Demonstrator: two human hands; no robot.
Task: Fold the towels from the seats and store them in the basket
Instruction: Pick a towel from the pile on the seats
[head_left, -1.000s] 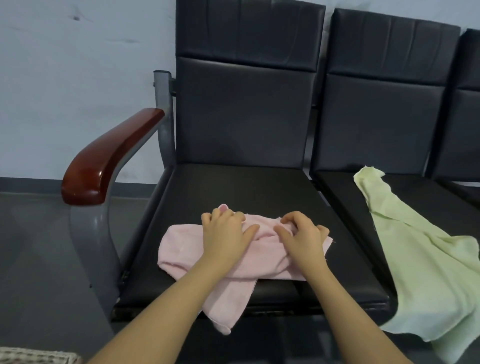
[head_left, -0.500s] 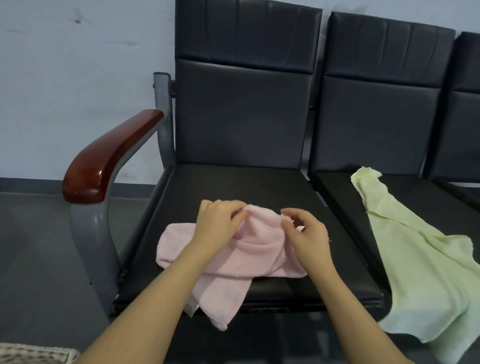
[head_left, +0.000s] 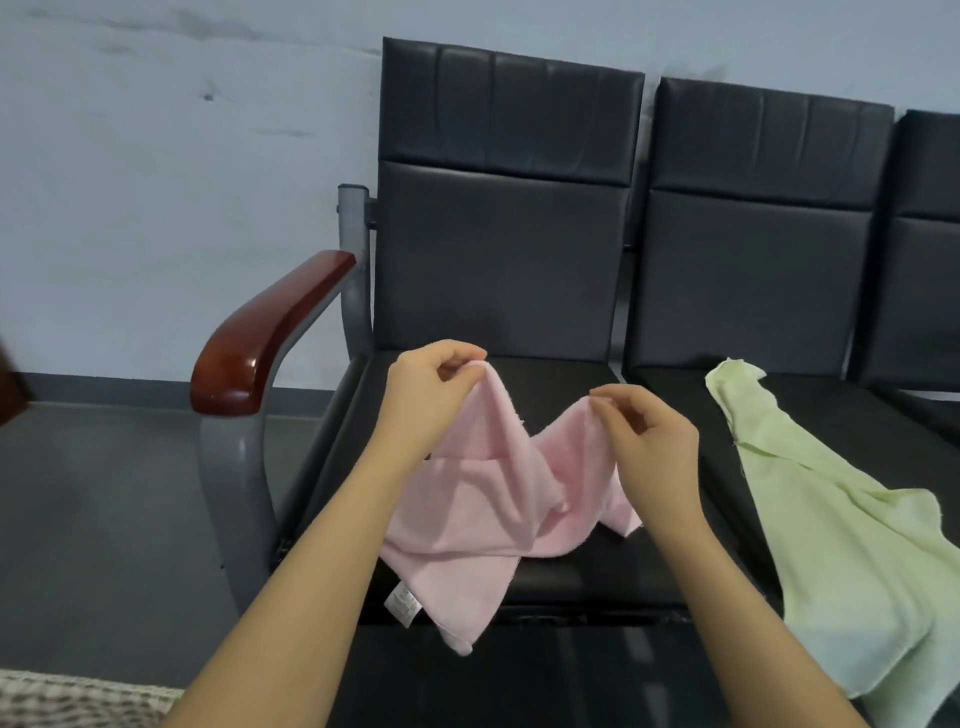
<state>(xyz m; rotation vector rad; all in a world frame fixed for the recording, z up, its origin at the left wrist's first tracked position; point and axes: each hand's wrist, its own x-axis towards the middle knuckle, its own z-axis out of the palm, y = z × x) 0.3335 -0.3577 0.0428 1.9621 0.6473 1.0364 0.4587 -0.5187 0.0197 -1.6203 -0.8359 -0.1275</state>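
Nearest, at the lower left corner, a strip of pale woven wicker basket (head_left: 78, 699) shows on the grey floor (head_left: 104, 519), in front of and to the left of the black padded seat (head_left: 571, 577) that anchors everything here. Two bare forearms reach up over that seat's front edge. A soft pink terry towel (head_left: 483, 509) lies bunched across the seat cushion, one corner with a small white care label (head_left: 402, 607) hanging down past the front edge. The left hand (head_left: 431, 384) pinches one raised peak of the pink cloth between thumb and fingers, lifting it above the cushion; the right hand (head_left: 649, 441) pinches a second peak just to the right, fingers curled round the fabric, and the cloth sags in a valley between them. On the next black seat to the right, a pale green towel (head_left: 841, 530) sprawls unfolded, its lower part draping over the front edge. Left of the main seat stands a grey metal frame carrying a glossy reddish-brown wooden armrest (head_left: 260, 338). Behind rise the seats' dark padded backrests (head_left: 509, 208), against a scuffed pale grey wall (head_left: 156, 156) with a darker skirting band.
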